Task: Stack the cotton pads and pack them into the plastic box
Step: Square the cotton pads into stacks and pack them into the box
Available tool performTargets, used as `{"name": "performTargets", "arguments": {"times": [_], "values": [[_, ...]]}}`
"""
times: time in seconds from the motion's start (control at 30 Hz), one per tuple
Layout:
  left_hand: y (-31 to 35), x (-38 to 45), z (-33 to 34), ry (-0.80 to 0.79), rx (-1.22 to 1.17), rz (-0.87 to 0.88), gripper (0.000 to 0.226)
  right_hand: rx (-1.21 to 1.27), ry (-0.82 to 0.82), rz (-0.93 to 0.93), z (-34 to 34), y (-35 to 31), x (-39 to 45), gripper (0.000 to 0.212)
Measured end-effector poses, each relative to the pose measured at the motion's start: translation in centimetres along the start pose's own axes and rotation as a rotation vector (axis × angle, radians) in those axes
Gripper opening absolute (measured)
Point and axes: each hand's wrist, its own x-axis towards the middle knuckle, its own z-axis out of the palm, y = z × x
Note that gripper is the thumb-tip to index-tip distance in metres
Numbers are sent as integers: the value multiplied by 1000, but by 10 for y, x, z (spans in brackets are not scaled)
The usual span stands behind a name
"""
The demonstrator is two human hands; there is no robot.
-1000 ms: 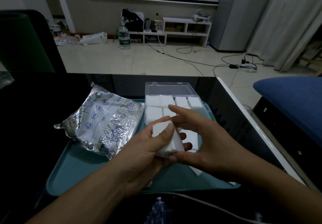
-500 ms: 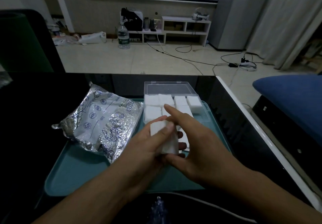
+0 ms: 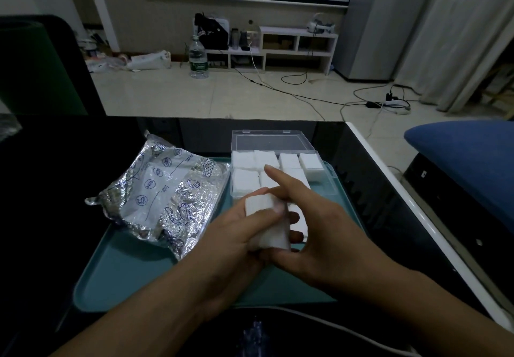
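Crinkled silver foil makes up the opened pouch lying on the left part of the teal tray, its printed blue icons facing up and its near corner just beside my left hand. That hand's grip is closed around the stack of cotton pads, thumb pressed across the top and fingertips showing past the stack's right edge. My right hand sits against the stack from the right, index finger stretched forward and the other fingers curled, the thumb meeting the stack's lower corner; whether it truly pinches the pads I cannot tell. Both hands hang over the tray and cover the near part of the clear plastic box, whose far compartments already hold white pads and whose lid stands open behind it. More white pads lie just under my right fingers, partly hidden. A white cable curves across the glossy black bench below my wrists. Beyond the bench edge the pale tiled floor carries a water bottle, loose black cords and a power strip, with a low white shelf against the wall and a blue seat at right.
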Motion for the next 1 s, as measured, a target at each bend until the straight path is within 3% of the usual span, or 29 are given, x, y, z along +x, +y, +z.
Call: {"name": "performTargets", "arguments": {"times": [0.2,0.47,0.63,0.77,0.87,0.93,1.0], "values": [[-7,1,-1,33,99,58,48,-168,-43,-43,5,1,-1,101],[-9,1,2,-21,146,97,40,-129,-37,-92,3,-2,-1,104],[-14,3,-5,80,300,64,42,-223,-39,-83,3,1,-1,109],[-19,2,-9,146,578,114,48,-334,-70,-86,6,6,0,113],[-23,2,-10,194,610,143,48,-359,-106,-72,7,5,0,111],[-23,3,-10,202,553,149,41,-294,-126,-42,5,3,-2,111],[-19,3,-11,230,470,174,35,-15,-95,94,1,-1,-4,103]]}}
